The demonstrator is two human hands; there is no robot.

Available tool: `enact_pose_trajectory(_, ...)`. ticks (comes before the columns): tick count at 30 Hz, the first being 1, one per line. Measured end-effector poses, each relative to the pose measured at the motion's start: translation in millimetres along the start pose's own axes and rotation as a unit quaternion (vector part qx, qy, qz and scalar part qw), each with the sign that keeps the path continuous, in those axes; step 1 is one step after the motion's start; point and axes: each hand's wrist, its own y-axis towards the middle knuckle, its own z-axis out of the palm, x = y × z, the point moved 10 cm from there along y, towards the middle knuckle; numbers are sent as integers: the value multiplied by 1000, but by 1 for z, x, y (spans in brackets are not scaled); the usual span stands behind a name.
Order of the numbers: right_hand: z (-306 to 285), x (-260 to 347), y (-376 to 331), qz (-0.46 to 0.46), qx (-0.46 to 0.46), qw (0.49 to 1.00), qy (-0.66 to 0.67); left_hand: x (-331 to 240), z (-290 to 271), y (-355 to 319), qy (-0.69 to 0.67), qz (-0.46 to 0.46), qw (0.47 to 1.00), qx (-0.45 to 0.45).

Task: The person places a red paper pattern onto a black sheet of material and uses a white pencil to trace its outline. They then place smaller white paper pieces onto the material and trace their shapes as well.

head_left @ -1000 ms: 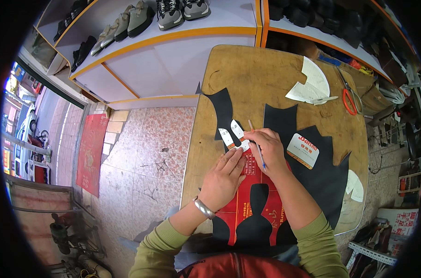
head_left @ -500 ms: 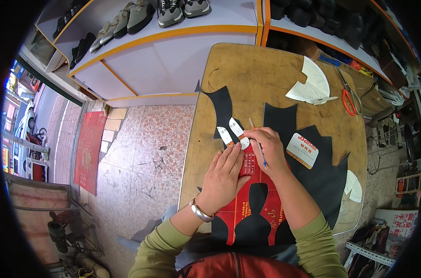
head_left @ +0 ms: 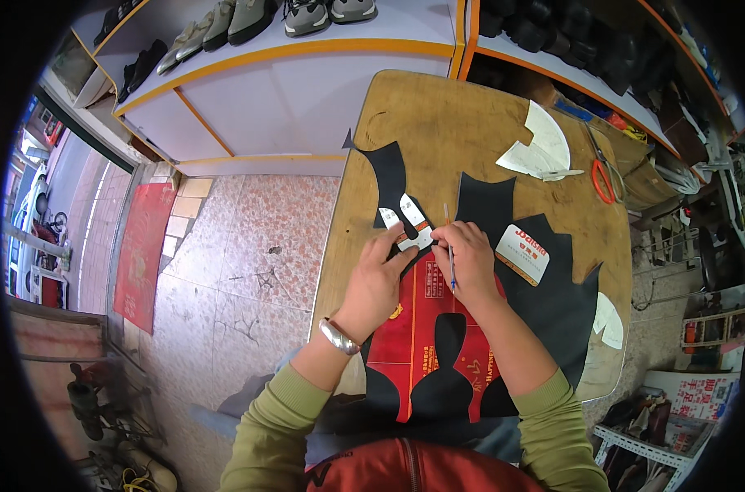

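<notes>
On a wooden table (head_left: 462,123) lies a sheet of black material (head_left: 553,303) with a red cardboard pattern (head_left: 413,336) on top of it. My left hand (head_left: 380,275) presses flat on the pattern's upper left, fingertips on a small white pattern piece (head_left: 413,217). My right hand (head_left: 471,258) holds a thin pen (head_left: 449,246) upright against that white piece. A silver bracelet (head_left: 339,334) circles my left wrist.
White paper patterns (head_left: 540,152) and orange-handled scissors (head_left: 603,168) lie at the table's far right. A small red-and-white card box (head_left: 523,252) sits right of my hands. A black cut piece (head_left: 387,168) lies farther up. Shelves with shoes (head_left: 307,12) stand behind the table.
Both hands stay almost in place on the red pattern. The left hand's fingers have shifted slightly toward the white piece; the pen remains against it.
</notes>
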Motion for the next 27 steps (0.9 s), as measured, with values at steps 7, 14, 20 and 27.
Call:
enact_pose_trajectory(7,0,0,4,26,7,1000,-2,7,-7,6,49,25,998,-15)
enact_pose_trajectory(14,4,6,2,-18,17,1000,1,18,-22,15,56,-6,997,-54)
enact_pose_trajectory(20,7,3,1,-20,4,999,-25,33,-21,28,24,-102,994,-43)
enact_pose_trajectory(27,5,3,2,-4,6,1000,5,32,-13,30,60,-80,995,-9)
